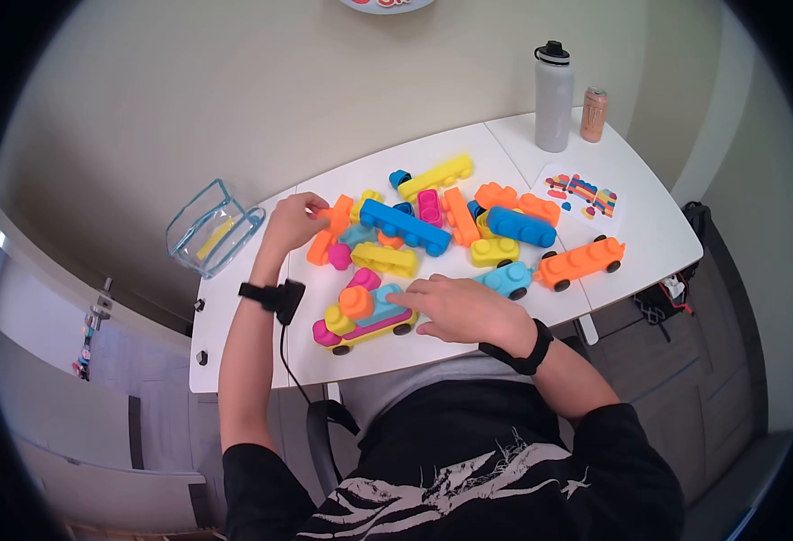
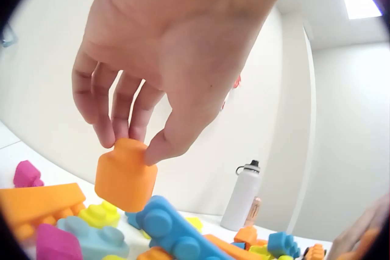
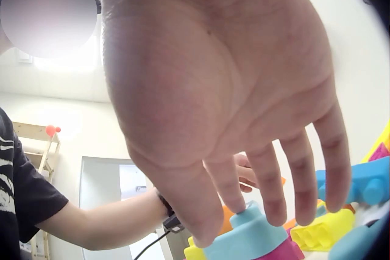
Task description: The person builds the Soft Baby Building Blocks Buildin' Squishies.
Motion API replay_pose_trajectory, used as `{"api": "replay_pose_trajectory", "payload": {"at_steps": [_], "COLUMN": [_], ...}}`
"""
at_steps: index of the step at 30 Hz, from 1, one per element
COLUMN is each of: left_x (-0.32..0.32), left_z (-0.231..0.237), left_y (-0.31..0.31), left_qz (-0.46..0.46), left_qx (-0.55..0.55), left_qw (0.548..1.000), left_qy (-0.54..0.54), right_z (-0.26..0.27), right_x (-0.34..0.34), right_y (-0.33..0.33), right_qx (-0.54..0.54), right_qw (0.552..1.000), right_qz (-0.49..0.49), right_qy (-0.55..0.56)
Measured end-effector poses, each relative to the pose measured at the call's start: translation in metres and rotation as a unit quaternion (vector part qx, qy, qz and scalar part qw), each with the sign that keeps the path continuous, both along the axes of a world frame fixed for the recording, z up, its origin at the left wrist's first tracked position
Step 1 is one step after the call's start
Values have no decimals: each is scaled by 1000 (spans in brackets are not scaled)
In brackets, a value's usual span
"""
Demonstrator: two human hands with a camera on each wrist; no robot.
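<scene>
White surface [image 1: 654, 236] is crowded with coloured plastic blocks [image 1: 405, 227]. Toward its back-left corner, an orange plastic block [image 2: 125, 181] is pinched by its top in the fingers of the left hand [image 2: 161, 53]; by slipping, it may be dropped. Near the front edge, a stacked yellow-and-magenta wheeled plastic toy [image 1: 372, 338] is touched by the right hand [image 1: 469, 309], fingers spread; if pushed, it could be rolled off.

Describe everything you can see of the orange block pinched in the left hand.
The orange block is boxy, with plain faces, rounded edges and one narrower stud on top; it looks like smooth plastic. The left hand pinches it by the stud, roughly upright, over the left part of the white table. Whether it touches anything else is unclear.
</scene>
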State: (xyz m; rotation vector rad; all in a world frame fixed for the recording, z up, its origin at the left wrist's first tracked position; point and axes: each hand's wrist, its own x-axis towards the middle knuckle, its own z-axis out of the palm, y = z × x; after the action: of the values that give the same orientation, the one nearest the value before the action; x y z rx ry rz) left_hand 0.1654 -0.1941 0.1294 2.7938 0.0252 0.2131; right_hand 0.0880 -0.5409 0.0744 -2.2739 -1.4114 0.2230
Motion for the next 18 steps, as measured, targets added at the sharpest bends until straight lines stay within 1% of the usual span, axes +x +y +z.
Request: {"api": "replay_pose_trajectory", "payload": {"at_steps": [2, 3, 4, 5, 6, 7, 8, 9, 11, 14, 18], "left_x": [-26, -39, -52, -65, -78, -91, -102, -110, -122, -126, -123], "left_z": [20, 28, 34, 39, 43, 45, 47, 47, 46, 33, 26], "left_y": [-12, -19, -28, -38, -50, -64, -75, -84, -100, -107, -105], "left_qz": [-38, -36, -65, -93, -88, -118, -148, -143, -191, -209, -205], "left_qx": [-53, -52, -83, -113, -115, -114, -113, -113, -39, -10, 4], "left_qw": [998, 998, 994, 988, 989, 986, 982, 983, 980, 978, 979], "left_qy": [-28, -25, -31, -38, -36, -37, -38, -39, -28, -17, 10], "right_z": [-1, -2, 1, 7, 9, 6, 5, 5, 5, 7, 11], "right_x": [3, 5, 7, 8, 9, 9, 10, 13, 16, 16, 15], "right_y": [-2, -2, -2, -3, -4, -7, -10, -12, -13, -15, -15], "right_qx": [11, 20, 20, -5, -31, 0, 0, 4, 7, 10, -17], "right_qw": [1000, 1000, 1000, 999, 997, 996, 996, 996, 995, 996, 997], "right_qz": [-6, -8, -5, -36, -65, -81, -74, -83, -90, -83, -79], "right_qy": [-8, -16, -12, -19, -26, -42, -42, -42, -43, -38, -16]}}
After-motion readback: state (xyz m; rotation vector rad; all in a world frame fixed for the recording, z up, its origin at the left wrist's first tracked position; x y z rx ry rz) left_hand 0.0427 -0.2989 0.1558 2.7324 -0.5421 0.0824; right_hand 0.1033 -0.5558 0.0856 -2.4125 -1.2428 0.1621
